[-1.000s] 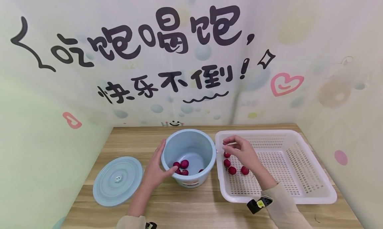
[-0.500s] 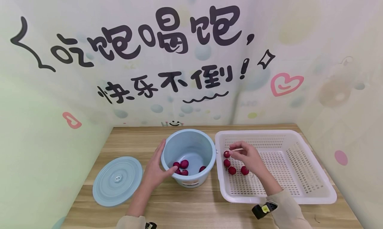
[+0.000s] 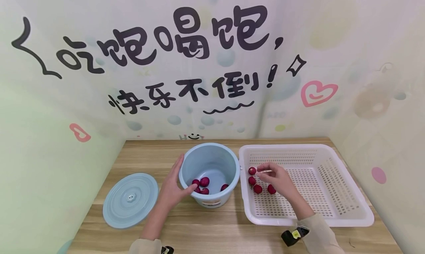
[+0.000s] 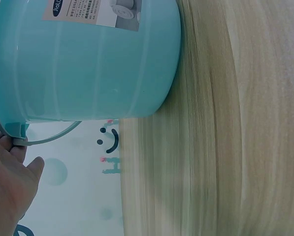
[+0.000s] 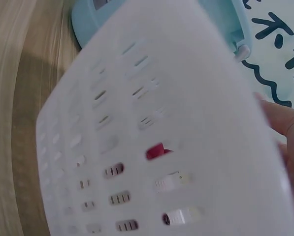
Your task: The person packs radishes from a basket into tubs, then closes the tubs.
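Observation:
My left hand (image 3: 173, 190) holds the light blue bucket (image 3: 212, 201) at its left rim, thumb over the edge and fingers outside. In the left wrist view the bucket (image 4: 87, 73) shows its label, with the hand (image 4: 11, 179) by the handle joint. Several small round red radishes (image 3: 204, 181) lie at the bucket's bottom. My right hand (image 3: 277, 178) hovers inside the white plastic basket (image 3: 352, 221), fingers loosely bent with nothing between them. Its fingertips are just right of a radish (image 3: 252, 171). More radishes (image 3: 257, 189) lie along the basket's left side.
A round light blue lid (image 3: 131, 200) lies on the wooden table (image 3: 212, 235) left of the bucket. The basket's left rim stands right beside the bucket. Behind the table rises a wall (image 3: 212, 124) with black lettering; side walls stand left and right.
The right hand has moved from the basket's left rim to the right and slightly lower. One radish has rolled into fuller view in the bucket. The left hand has stayed put.

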A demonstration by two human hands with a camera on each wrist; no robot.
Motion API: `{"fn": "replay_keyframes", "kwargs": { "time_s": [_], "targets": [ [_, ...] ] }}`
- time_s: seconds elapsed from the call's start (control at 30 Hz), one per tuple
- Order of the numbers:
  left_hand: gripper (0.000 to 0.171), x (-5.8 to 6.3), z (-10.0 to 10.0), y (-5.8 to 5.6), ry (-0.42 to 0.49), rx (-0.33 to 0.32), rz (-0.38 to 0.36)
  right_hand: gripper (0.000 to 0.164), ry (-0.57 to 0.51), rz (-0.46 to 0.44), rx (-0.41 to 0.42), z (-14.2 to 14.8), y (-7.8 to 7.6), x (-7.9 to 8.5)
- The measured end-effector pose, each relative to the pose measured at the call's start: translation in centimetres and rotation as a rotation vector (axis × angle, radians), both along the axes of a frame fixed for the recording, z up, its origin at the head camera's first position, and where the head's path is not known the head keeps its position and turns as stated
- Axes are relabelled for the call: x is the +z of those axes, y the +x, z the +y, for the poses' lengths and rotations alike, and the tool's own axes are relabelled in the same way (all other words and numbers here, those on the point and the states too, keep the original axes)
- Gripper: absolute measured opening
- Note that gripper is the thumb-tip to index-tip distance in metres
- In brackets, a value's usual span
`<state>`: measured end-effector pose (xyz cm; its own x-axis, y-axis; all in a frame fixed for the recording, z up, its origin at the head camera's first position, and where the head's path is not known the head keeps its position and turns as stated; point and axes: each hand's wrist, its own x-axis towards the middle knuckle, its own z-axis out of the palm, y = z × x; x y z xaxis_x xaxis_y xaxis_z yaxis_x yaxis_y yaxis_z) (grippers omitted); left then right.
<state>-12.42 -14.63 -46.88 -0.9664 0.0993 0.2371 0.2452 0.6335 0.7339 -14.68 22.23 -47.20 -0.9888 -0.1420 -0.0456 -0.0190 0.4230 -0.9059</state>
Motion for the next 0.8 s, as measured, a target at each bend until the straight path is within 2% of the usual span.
{"fn": "replay_keyframes", "kwargs": {
  "time_s": [0.2, 0.47, 0.7, 0.8],
  "targets": [
    [0.101, 0.1, 0.1, 0.0, 0.005, 0.001, -0.009, 0.032, 0.031, -0.043, 0.013, 0.2, -0.3, -0.8],
    [0.101, 0.1, 0.1, 0.0, -0.002, 0.003, -0.006, 0.036, 0.076, -0.113, 0.093, 0.2, -0.3, -2.0],
    [0.101, 0.0, 0.0, 0.0, -0.007, 0.004, -0.016, 0.041, 0.061, -0.209, 0.209, 0.1, -0.1, -2.4],
    [0.101, -0.1, 0.1, 0.0, -0.003, 0.006, -0.016, 0.042, 0.052, -0.219, 0.246, 0.1, 0.1, -2.4]
  ]
}}
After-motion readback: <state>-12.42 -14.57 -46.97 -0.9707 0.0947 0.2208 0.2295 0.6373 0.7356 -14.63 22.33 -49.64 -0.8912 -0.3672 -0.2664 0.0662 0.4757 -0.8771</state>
